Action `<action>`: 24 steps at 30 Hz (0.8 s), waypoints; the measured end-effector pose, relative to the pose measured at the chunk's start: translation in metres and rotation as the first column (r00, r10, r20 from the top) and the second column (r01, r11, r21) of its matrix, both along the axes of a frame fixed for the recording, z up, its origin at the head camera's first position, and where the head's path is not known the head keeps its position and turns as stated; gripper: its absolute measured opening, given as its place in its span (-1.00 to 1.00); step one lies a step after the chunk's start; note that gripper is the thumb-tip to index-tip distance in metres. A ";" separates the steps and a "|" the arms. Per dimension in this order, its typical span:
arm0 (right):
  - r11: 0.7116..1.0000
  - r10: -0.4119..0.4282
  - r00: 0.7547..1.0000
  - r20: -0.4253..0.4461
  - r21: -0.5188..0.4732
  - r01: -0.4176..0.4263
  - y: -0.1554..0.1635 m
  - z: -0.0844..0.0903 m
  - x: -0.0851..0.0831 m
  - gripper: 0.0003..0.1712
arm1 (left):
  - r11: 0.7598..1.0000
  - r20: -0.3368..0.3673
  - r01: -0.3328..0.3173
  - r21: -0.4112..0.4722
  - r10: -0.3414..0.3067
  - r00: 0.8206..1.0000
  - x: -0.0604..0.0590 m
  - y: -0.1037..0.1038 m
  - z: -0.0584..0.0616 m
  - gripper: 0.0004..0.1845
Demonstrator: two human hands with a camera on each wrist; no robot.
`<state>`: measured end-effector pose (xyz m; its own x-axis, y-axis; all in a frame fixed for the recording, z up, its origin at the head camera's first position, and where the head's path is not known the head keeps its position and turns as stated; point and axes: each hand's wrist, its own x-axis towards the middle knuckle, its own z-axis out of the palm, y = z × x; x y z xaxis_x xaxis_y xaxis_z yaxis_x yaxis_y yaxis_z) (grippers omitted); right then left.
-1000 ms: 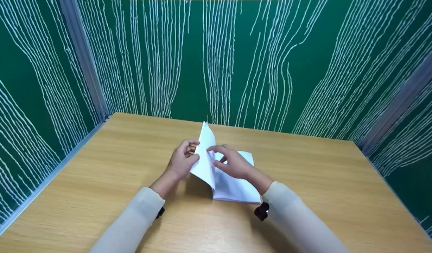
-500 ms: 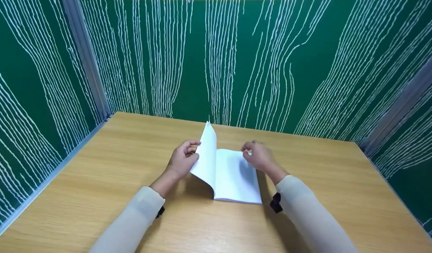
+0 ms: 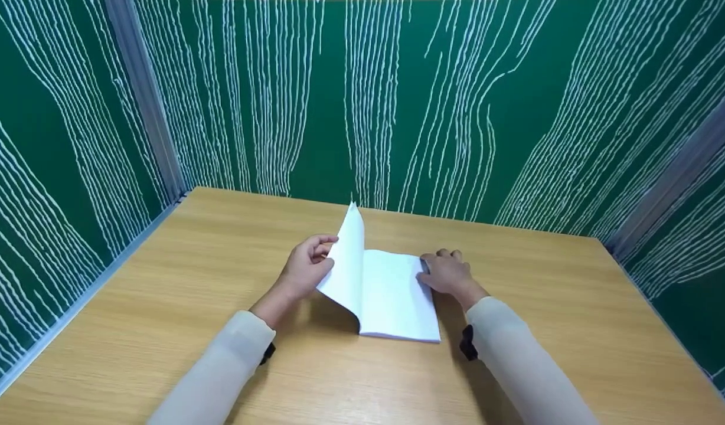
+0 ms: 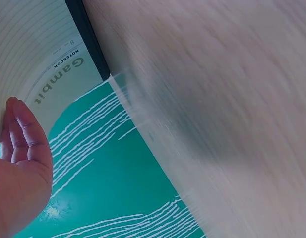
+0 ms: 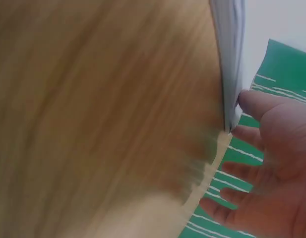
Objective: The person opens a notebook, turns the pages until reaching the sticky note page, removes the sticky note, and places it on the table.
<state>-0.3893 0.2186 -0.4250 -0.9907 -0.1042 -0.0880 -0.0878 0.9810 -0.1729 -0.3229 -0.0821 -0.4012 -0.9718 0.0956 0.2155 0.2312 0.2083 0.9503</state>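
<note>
An open notebook with blank white pages lies at the middle of the wooden table. Its left part, cover and pages, stands raised at a steep slant, with my left hand holding its outer edge, thumb on the page side. From the left wrist view, the fingers of that hand lie against the outside of the cover, printed "Gambit NOTEBOOK", beside a dark spine. My right hand is at the far right corner of the flat pages. Its thumb and forefinger pinch the page edges; the other fingers spread past the corner.
A wooden table extends around the notebook on all sides. Green panels with wavy white lines stand behind it and at both sides, joined by grey posts. Each wrist carries a small black device.
My right hand has moved right, from the raised pages across the flat ones to their far right corner. My left hand still holds the raised part in nearly the same place.
</note>
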 end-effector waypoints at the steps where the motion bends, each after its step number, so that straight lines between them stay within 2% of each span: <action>1: 1.000 -0.004 1.000 0.009 -0.009 0.004 0.001 -0.001 0.000 -0.32 | 1.000 -0.003 0.003 0.002 -0.003 1.000 0.000 0.000 0.000 -0.55; 10: 0.997 -0.033 0.998 0.061 -0.067 0.037 0.010 -0.002 0.005 -0.29 | 1.000 -0.001 0.010 0.017 -0.010 1.000 -0.002 0.000 -0.002 -0.55; 18: 1.000 -0.022 0.999 0.050 0.004 0.022 0.018 0.000 0.008 -0.33 | 0.999 -0.013 0.036 0.003 -0.035 0.999 -0.003 0.001 -0.003 -0.58; 24: 1.000 -0.001 1.000 0.015 0.000 0.001 0.021 -0.002 0.009 -0.36 | 1.000 -0.034 0.013 -0.022 -0.014 0.999 -0.002 -0.003 -0.004 -0.58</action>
